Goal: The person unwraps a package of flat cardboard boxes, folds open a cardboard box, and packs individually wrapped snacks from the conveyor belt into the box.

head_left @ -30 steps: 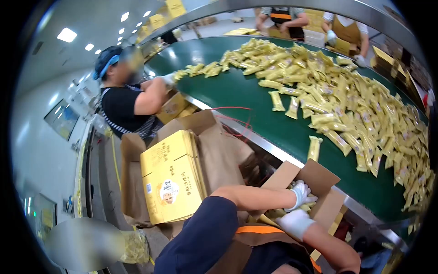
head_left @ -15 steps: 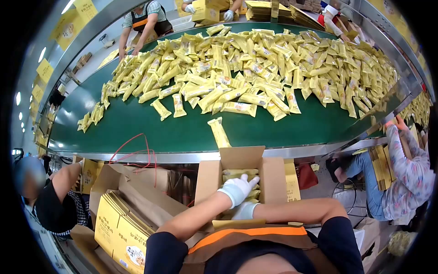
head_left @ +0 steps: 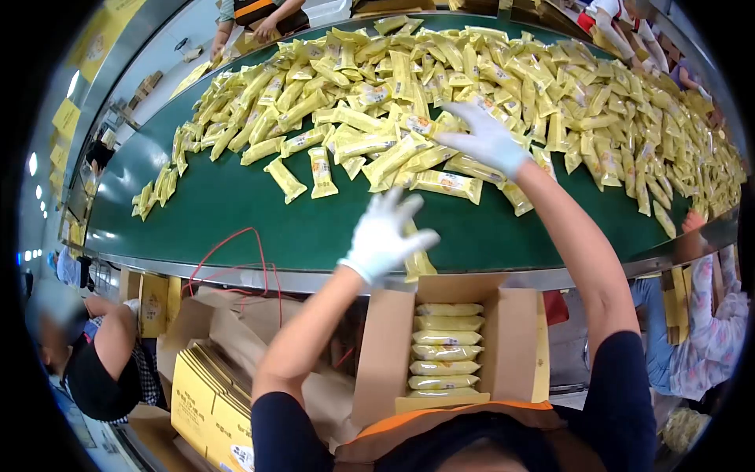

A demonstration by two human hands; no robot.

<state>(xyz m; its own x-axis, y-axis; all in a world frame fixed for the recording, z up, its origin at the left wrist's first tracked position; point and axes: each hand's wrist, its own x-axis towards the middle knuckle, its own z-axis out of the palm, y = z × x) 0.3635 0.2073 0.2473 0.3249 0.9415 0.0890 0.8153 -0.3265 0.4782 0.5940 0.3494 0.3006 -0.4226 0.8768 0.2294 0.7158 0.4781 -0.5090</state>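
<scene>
Yellow wrapped snack packets (head_left: 358, 145) lie heaped on the green belt (head_left: 212, 224). My right hand (head_left: 489, 143), in a white glove, reaches over the near part of the heap, thumb and fingers apart around the packets there. My left hand (head_left: 383, 236), gloved too, hovers above the belt's near edge with fingers spread. Partly behind it, a single packet (head_left: 419, 259) lies at that edge. Below stands an open cardboard box (head_left: 519, 346), flaps out, with a row of packets (head_left: 446, 338) lying flat and stacked one behind another.
Flattened yellow cartons (head_left: 200, 401) stand at my left, beside brown paper (head_left: 228, 322). A red cord (head_left: 206, 256) loops over the belt's metal edge (head_left: 314, 282). One person (head_left: 102, 354) works at my left, another (head_left: 700, 346) at my right, and others across the belt.
Both hands have left the box and moved up over the belt, the right one farther out to the heap. The row of packets inside the box is now uncovered.
</scene>
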